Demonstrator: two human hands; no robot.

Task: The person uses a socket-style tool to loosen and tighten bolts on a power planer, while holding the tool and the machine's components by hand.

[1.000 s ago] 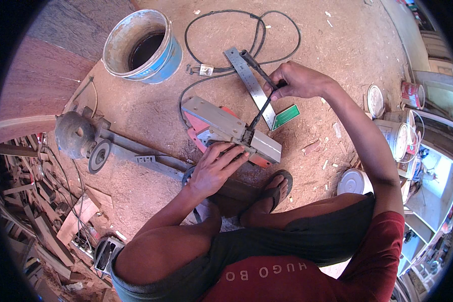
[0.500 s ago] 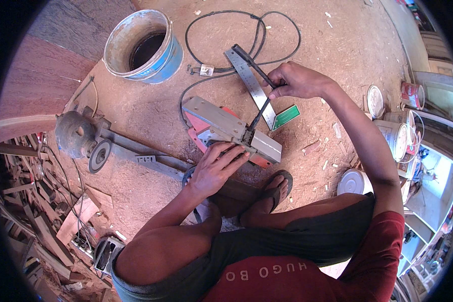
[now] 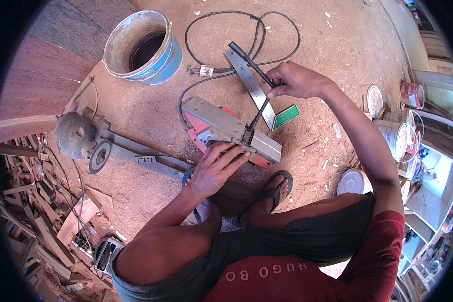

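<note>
My left hand rests with curled fingers gripping the near edge of a red power planer, whose long metal base faces upward. A long black rod tool, thicker at its far end, runs from a fitting on the planer toward the upper left; my right hand holds it partway along, fingers and thumb closed round it. Beneath the rod a steel square with a green handle lies on the dusty floor. Where the rod meets the planer, the detail is too small to make out.
A blue bucket with dark liquid stands upper left, near leaning boards. A bench grinder on a steel bar lies left, above scrap wood. A cord loops beyond the square. Paint containers and white shelves line the right.
The far end of the black rod has swung toward the upper left, and my right hand has shifted slightly with it. My left hand and the planer look the same.
</note>
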